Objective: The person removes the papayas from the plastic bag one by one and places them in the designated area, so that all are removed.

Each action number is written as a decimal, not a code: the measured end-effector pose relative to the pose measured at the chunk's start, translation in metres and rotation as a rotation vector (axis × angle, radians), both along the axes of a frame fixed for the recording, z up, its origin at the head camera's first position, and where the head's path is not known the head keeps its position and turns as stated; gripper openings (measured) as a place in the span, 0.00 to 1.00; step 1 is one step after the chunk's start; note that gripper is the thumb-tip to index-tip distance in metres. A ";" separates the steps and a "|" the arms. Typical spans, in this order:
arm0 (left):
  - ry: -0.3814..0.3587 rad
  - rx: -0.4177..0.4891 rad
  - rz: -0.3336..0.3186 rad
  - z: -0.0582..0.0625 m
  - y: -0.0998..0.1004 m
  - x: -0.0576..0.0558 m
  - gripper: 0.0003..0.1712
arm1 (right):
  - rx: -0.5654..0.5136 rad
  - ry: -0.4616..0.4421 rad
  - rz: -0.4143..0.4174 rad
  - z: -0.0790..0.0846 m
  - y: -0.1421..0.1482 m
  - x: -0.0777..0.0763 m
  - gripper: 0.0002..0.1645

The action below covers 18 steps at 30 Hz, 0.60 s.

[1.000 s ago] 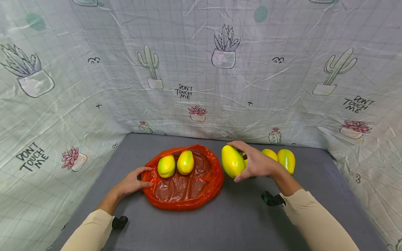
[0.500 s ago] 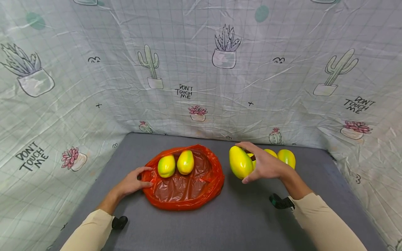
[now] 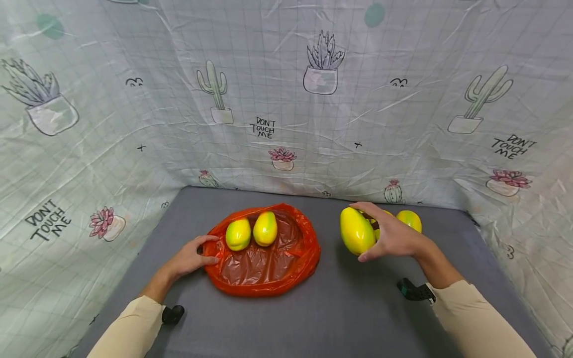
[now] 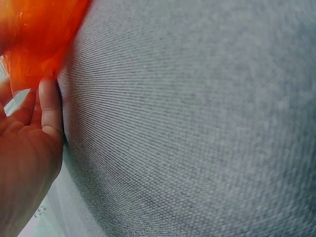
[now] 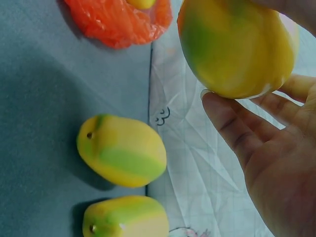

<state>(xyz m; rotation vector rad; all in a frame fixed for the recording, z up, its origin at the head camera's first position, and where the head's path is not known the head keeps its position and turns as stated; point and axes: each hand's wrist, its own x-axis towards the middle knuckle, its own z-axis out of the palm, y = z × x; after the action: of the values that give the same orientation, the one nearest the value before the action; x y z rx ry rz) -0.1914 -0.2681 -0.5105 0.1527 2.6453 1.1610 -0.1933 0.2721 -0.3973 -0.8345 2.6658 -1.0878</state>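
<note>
On the desk (image 3: 286,323), left of centre, we find the red bag (image 3: 268,271) standing low, its rim (image 3: 257,290) gathered into a wide ring. We take this form to be deliberate: a broad mouth facing up allows loading from above. Two yellow-green fruits, the left bagged fruit (image 3: 238,234) and the right bagged fruit (image 3: 265,228), lie side by side towards the far left of the bag, so that its right and near parts are bare

Left hand (image 3: 187,256): we note thumb and forefinger spread apart, both touching the left of the rim. We cannot tell whether they pinch the plastic. Probable function: steadying a light bag that could slide or fold inward

Right hand (image 3: 396,236): the fingers curl round the held fruit (image 3: 356,231) from its right, thumb at the near end, gripping it clear of the desk and to the right of the bag. We judge that this wide grip suits a smooth, bulky body

Behind that hand, the upper loose fruit (image 5: 123,151) and lower loose fruit (image 5: 127,217) rest on the desk, just apart, presumably set there for easy reach
</note>
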 end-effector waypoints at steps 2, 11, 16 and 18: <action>-0.003 0.002 0.005 0.000 -0.001 0.001 0.39 | -0.006 0.002 0.000 0.000 0.002 0.001 0.67; 0.005 0.013 0.007 -0.001 0.000 0.001 0.39 | 0.014 0.025 -0.030 0.000 0.016 0.008 0.66; 0.008 0.007 -0.001 -0.002 0.000 0.001 0.39 | 0.009 0.007 -0.044 0.000 0.025 0.012 0.66; 0.013 0.011 -0.002 -0.003 0.000 0.001 0.39 | -0.003 0.003 -0.046 0.000 0.028 0.013 0.66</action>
<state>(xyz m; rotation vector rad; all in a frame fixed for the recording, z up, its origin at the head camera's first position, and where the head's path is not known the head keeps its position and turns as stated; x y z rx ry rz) -0.1905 -0.2682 -0.5133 0.1661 2.6499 1.1782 -0.1799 0.3000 -0.3977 -0.7791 2.6991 -1.1025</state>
